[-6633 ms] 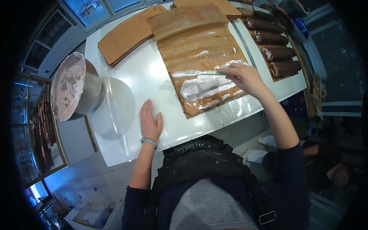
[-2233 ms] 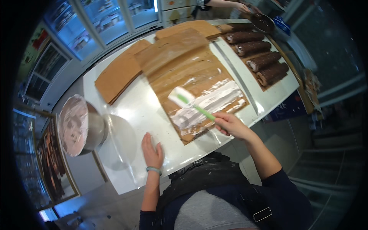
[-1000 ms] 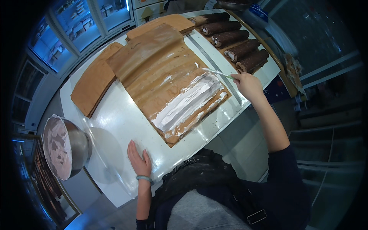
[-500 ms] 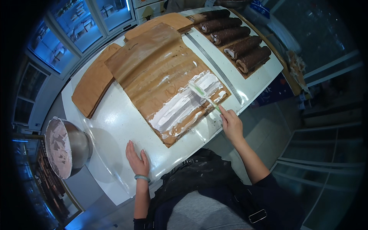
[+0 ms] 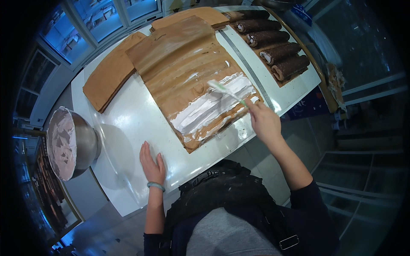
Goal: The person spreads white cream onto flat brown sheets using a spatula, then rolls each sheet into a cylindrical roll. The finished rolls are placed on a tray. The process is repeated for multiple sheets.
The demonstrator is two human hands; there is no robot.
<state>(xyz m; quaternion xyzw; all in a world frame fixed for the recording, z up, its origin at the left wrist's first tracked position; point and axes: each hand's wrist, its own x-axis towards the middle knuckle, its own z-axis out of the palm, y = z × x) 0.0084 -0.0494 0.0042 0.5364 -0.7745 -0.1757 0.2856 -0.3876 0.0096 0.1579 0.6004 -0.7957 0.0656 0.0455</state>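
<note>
My right hand (image 5: 265, 121) is closed around the handle of a pale green and white spatula (image 5: 230, 94), whose blade lies over the cream. Thick white cream (image 5: 198, 113) covers a wide band along the near part of a brown cake sheet (image 5: 171, 70). Grooves and streaks run across the sheet's far part, and a few cream smears dot it. To the left of the sheet's near corner, my left hand (image 5: 152, 164) rests on the white tabletop (image 5: 128, 141) with its fingers stretched out, holding nothing.
A metal bowl (image 5: 87, 143) coated with pale cream tilts beside the table's left edge. Stacked brown cake sheets lie at the left (image 5: 113, 70) and far side (image 5: 188, 18). Several dark rolls (image 5: 269, 39) lie in a row at far right, beyond a metal ruler strip (image 5: 243, 64).
The spatula has shifted slightly leftward over the cream, and its blade angle has changed. The whole view has shifted a little; my left hand still rests on the table.
</note>
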